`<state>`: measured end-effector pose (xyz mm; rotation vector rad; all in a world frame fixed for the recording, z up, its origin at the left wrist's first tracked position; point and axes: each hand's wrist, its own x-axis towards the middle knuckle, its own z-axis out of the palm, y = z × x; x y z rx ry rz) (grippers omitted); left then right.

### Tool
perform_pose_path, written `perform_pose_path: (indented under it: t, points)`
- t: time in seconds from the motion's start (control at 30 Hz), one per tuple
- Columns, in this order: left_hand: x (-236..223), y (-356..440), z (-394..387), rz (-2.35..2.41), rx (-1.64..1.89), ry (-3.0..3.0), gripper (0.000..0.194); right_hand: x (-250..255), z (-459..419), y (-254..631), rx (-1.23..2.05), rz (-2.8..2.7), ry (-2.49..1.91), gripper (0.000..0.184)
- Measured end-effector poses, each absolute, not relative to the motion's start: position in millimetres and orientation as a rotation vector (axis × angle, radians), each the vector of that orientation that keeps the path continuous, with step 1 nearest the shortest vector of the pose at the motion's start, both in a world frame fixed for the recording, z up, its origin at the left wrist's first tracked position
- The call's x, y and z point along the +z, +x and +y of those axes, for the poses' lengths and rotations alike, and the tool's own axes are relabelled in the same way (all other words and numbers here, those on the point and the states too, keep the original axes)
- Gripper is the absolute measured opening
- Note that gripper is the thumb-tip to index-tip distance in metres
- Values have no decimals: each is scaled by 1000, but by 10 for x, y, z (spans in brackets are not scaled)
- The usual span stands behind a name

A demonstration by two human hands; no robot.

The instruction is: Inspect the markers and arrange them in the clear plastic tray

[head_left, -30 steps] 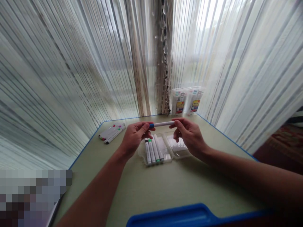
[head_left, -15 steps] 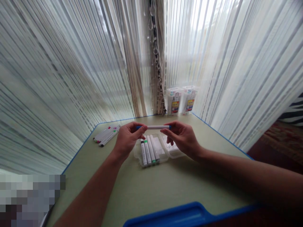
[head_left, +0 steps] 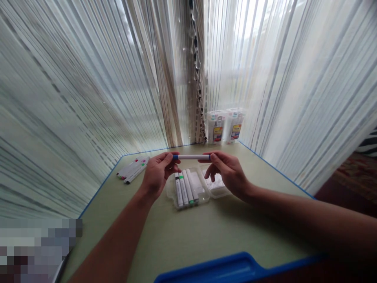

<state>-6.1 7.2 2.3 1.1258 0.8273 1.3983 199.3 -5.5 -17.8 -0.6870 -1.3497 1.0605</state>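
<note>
Head view: the left hand (head_left: 157, 175) and right hand (head_left: 228, 173) pinch the two ends of a white marker (head_left: 191, 157), held level in the air above the open clear case (head_left: 188, 188); three markers (head_left: 185, 189) lie in the case's left half; loose markers (head_left: 132, 169) sit near the table's left blue edge (head_left: 100, 186), well apart; two boxes (head_left: 225, 126) stand at the far corner against the curtain (head_left: 88, 98); bare tabletop (head_left: 188, 232) spreads toward a blue tray rim (head_left: 232, 267).
</note>
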Motion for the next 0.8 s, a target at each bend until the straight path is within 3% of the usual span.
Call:
perform_pose_path:
  t: [0.8]
  points:
    - [2,-42,23,1037,1351,1421,36,-210,-43,1991,899,-1415,-782,35]
